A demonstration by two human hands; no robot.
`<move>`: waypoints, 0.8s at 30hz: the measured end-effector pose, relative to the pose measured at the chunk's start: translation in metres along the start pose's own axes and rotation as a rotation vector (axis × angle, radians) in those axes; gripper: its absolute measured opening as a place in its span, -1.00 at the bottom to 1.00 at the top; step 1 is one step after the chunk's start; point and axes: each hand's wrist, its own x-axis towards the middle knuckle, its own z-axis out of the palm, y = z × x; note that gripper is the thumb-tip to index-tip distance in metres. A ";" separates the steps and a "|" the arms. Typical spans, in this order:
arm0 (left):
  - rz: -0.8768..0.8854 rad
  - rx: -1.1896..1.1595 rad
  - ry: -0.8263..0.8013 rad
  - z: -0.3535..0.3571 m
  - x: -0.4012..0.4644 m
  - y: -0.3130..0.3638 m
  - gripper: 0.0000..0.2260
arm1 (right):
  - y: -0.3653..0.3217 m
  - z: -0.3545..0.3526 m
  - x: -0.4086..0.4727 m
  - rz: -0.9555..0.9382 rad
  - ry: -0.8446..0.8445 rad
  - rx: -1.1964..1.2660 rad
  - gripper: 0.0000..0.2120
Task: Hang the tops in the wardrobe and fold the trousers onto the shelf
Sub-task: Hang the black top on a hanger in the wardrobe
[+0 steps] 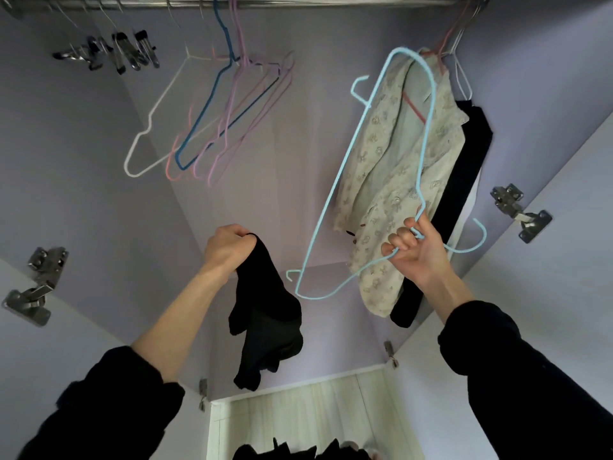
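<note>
Both hands are up inside the wardrobe, and each grip holds something. Low in the frame, dark sleeves cover both arms. At centre left, the left hand [229, 249] has its fingers curled tight around the top of a black top [265, 323], which hangs down limp from the fist. At centre right, the right hand [414, 252] has its fingers wrapped around the neck of a light blue hanger [335, 194]. This hanger is off the rail and tilted, with its hook pointing to the right past the hand. Just behind it hangs a cream flowery top [394, 180] on a red hanger, and right beside that, further right, hangs a black garment [464, 180]. More to the left, higher in the frame, a bunch of empty hangers [212, 117] in white, blue, pink and purple hang close together. In the upper left are some metal clip hangers [112, 51]. All of these hang from the rail [331, 1] along the top edge. Silver door hinges [517, 207] show at the far left and far right. At the bottom edge some dark clothes [292, 451] lie low down.
</note>
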 end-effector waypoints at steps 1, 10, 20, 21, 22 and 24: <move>-0.006 0.024 0.019 -0.001 0.002 -0.002 -0.87 | -0.001 0.002 -0.001 -0.002 -0.013 0.017 -0.51; -0.040 -0.146 -0.182 -0.003 -0.011 0.001 -0.94 | 0.018 0.022 0.003 0.022 -0.120 0.034 -0.64; 0.082 -0.402 -0.342 -0.043 -0.029 0.036 -0.83 | 0.047 0.058 0.013 0.035 -0.132 -0.116 -0.56; 0.086 -0.402 -0.321 -0.047 -0.028 0.036 -0.83 | 0.049 0.062 0.014 0.030 -0.123 -0.152 -0.59; 0.084 -0.420 -0.297 -0.052 -0.026 0.036 -0.83 | 0.049 0.067 0.014 0.028 -0.126 -0.200 -0.64; 0.071 -0.503 -0.265 -0.060 -0.023 0.038 -0.82 | 0.051 0.075 0.011 0.010 -0.168 -0.324 -0.74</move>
